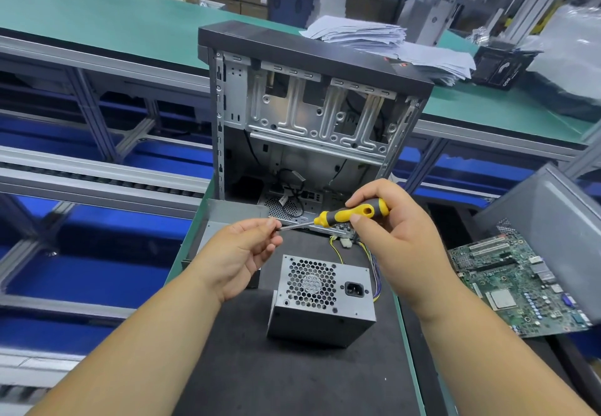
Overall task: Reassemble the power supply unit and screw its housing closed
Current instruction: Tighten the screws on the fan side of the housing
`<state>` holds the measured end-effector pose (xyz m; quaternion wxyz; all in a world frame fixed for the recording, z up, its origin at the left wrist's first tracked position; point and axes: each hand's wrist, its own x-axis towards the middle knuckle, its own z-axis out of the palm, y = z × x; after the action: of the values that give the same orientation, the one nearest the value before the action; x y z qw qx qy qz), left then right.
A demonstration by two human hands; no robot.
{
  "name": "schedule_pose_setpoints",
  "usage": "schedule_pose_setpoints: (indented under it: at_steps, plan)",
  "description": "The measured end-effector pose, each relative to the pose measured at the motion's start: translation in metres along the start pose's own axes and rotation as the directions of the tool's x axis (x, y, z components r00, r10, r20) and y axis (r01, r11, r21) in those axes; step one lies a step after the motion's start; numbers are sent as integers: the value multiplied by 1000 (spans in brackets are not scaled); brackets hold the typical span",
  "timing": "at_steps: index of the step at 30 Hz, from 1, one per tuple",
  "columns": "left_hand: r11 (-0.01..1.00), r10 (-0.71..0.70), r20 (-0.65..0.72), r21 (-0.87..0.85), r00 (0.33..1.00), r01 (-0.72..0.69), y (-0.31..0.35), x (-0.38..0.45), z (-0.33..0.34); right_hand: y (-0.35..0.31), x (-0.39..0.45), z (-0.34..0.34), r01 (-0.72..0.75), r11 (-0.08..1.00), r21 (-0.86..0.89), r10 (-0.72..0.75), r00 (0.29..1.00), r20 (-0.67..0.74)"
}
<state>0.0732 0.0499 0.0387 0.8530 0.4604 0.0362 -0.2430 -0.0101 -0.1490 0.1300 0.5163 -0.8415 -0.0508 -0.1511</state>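
right hand [395, 236]: fingers curled round the handle of the screwdriver [353, 213], held level above the bench.
left hand [242, 253]: thumb and forefinger pinched at the screwdriver's tip; possibly a screw there, too small to tell.
psu [322, 301]: on the black mat [260, 376], below both hands, fan grille up.
case [309, 116]: open, upright behind the psu.
motherboard [520, 285]: right of the mat.
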Motion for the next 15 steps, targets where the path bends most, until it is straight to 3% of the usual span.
schedule_pose_setpoints:
  at_steps: [7, 11, 15]
  plan:
    - [996, -12, -28, 92, 1000, 14, -3, 1, 1, -1, -2, 1, 71, 985, -155, -67, 997, 33]
    - [1000, -7, 1, -3, 1000, 7, -1, 1, 2, 4, 1, 1, -62, 997, -39, 60, 996, -62]
    - [998, 54, 28, 18, 998, -54, -5, 3, 4, 7, 4, 1, -69, 995, 70, 77, 989, -125]
